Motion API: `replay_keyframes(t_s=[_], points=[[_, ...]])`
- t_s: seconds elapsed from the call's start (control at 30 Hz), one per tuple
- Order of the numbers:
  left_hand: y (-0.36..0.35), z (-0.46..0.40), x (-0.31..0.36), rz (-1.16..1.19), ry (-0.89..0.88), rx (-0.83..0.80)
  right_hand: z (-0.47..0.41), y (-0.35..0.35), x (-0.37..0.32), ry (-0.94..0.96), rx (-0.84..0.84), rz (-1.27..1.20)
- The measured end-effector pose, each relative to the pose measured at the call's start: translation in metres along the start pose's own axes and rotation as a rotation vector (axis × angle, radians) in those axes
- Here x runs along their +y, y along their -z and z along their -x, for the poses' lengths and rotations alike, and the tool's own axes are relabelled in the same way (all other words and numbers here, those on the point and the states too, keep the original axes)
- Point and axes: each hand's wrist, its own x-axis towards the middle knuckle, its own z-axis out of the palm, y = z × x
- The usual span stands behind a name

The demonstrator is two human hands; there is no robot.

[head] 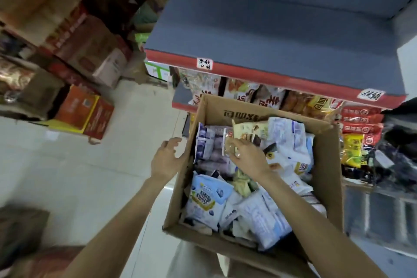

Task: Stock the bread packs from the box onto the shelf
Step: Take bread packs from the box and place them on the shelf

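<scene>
An open cardboard box sits in front of me, filled with several bread packs in white, blue and purple wrappers. My right hand reaches into the box and pinches a cream-coloured bread pack near the far side. Beside it lies a purple pack. A light-blue pack lies at the near left. My left hand hovers with relaxed fingers just outside the box's left wall. The blue shelf with a red front edge stands bare above the box.
A lower shelf behind the box holds several snack bags. Red and yellow packets fill the shelf at right. Stacked cartons and an orange box stand on the pale floor at left.
</scene>
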Motion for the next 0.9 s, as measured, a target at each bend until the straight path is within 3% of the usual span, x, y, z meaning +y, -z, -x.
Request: replay_keyframes(t_s=[0.17, 0.47, 0.67, 0.8, 0.9], points=[[-0.024, -0.003, -0.034, 0.081, 0.068, -0.040, -0.052, -0.068, -0.024, -0.080, -0.106, -0.060], [-0.038, -0.009, -0.056, 0.118, -0.036, -0.023, -0.113, -0.124, -0.047, -0.377, -0.182, -0.152], [-0.038, -0.008, -0.057, 0.110, -0.042, -0.033, -0.089, -0.123, -0.019, -0.635, 0.062, -0.381], [-0.040, -0.009, -0.059, 0.081, -0.040, -0.034, -0.076, -0.128, 0.005, -0.614, 0.057, -0.326], [-0.038, -0.009, -0.055, 0.037, -0.070, 0.025, -0.069, -0.116, 0.009, -0.579, 0.144, -0.364]])
